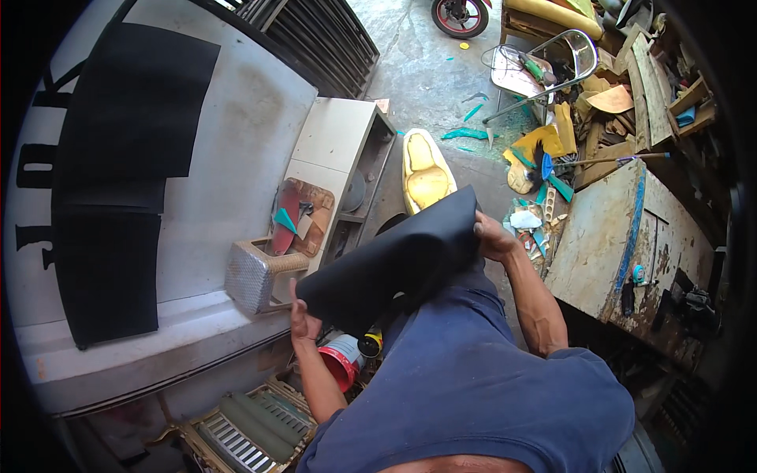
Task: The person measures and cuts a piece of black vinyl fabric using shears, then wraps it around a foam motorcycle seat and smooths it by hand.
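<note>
I hold a wide, pliable black sheet (378, 264) bent across the front of my body. My left hand (303, 315) is at its lower left end, fingers pointing up along the edge. My right hand (493, 236) grips the upper right end, fingers partly behind the material. Just beyond the sheet on the floor lies an elongated foam seat pad (426, 165), white-rimmed with a yellow top, its near end hidden by the sheet.
Black sheets (118, 118) hang on the left wall beside a pale cabinet (315, 142). A red bucket (343, 370) is below my left hand. A worn workbench (579, 244), scrap pile (615, 110) and folding chair (528, 75) line the right; a motorbike wheel (461, 24) is at the back.
</note>
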The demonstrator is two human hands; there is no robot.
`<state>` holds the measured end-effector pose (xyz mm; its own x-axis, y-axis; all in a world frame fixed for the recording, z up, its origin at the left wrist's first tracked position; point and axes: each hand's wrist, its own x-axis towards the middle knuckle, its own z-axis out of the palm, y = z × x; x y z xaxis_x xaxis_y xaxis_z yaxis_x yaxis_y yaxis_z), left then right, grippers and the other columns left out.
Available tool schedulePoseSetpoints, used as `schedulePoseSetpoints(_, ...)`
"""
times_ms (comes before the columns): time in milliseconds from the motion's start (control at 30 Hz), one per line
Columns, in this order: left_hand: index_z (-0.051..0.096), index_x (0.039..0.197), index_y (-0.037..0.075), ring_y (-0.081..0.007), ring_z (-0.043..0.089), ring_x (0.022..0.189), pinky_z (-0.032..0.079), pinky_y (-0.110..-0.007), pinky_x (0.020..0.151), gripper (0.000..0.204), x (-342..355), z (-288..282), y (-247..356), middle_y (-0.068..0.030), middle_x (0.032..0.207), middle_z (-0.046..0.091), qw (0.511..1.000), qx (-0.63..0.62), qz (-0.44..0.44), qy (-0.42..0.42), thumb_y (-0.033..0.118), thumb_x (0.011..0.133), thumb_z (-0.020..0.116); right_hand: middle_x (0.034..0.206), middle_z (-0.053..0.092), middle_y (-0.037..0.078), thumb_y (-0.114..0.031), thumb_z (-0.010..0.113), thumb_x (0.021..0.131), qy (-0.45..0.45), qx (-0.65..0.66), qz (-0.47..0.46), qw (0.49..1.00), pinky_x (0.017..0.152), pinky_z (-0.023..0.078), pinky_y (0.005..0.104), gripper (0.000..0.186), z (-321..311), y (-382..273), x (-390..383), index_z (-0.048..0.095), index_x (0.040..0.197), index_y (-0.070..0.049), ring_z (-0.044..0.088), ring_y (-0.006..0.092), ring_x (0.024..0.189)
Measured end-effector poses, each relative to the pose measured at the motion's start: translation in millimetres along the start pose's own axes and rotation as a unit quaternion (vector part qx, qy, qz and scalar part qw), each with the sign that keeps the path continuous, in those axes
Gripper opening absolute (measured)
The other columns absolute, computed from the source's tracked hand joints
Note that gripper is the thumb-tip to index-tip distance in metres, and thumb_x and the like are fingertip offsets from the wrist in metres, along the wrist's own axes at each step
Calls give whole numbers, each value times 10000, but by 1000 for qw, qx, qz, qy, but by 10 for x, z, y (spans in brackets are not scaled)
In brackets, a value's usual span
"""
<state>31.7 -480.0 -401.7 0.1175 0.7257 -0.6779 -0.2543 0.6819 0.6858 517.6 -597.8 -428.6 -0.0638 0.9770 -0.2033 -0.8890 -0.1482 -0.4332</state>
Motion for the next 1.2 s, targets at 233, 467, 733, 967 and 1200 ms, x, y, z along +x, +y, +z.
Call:
schedulePoseSetpoints(233,602,1209,-49,-306,662,1033,518,-426,970,340,289,-182,-744,-153,1100,688,994,64,1,-92,108,912,650,859,706,74,-143,693,866,204,-186,41,960,624,525,240,183,-221,-151,-515,668,954,15,676,130,718)
schedulePoseSetpoints(467,525,1379,8,-275,614,1093,496,-386,975,526,1240,1614,28,-135,1244,621,963,125,8,-237,-15,868,649,852,647,38,-181,622,963,307,-244,30,919,593,550,285,201,-936,-987,327,591,1081,-21,642,116,672)
schedulePoseSetpoints(733,536,1352,19,-285,688,930,566,-404,773,383,1685,1901,1160,-206,1049,688,909,281,246,-186,-12,972,501,912,673,27,-210,627,964,232,-367,-129,891,682,483,233,338,-381,-1629,457,634,1169,58,598,72,725)
schedulePoseSetpoints(967,711,1118,63,-246,591,1132,441,-395,1006,197,1403,1131,-309,-95,1150,675,911,346,210,-76,71,924,675,996,691,63,-183,600,978,309,-385,-47,868,759,506,261,336,-1141,-306,-242,625,1194,73,626,97,841)
schedulePoseSetpoints(1200,725,1123,61,-194,619,1010,481,-314,920,229,3416,128,-2514,-59,1090,694,952,298,59,-36,0,924,631,1090,687,118,-195,612,973,379,-366,59,848,840,506,292,404,-3716,1212,44,582,1255,91,643,154,935)
